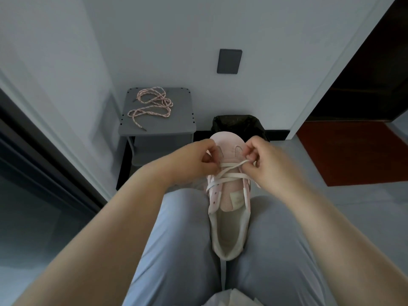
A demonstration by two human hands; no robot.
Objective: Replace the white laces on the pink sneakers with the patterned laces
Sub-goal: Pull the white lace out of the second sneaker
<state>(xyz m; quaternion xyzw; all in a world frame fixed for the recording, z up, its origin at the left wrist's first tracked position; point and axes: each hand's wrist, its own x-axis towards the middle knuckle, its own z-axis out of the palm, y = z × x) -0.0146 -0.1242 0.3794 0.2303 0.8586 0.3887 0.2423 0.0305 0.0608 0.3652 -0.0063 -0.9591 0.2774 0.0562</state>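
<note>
The pink sneaker (pixel 228 195) is wedged toe-outward between the person's thighs (pixel 176 239), evidently to steady it and free both hands. The left hand (pixel 194 160) and right hand (pixel 267 164), apart on either side of the front eyelet rows, each pinch the white lace (pixel 229 174), which is still threaded there; removal appears to be under way. The patterned laces (pixel 152 107) lie untouched on the grey table (pixel 159 127) ahead, presumably staged for rethreading.

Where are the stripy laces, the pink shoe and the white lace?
patterned laces (pixel 163 100), head view, on the tangle where the loops cross.
pink sneaker (pixel 226 142), head view, on its toe.
white lace (pixel 229 174), head view, on a strand crossing the tongue.
</note>
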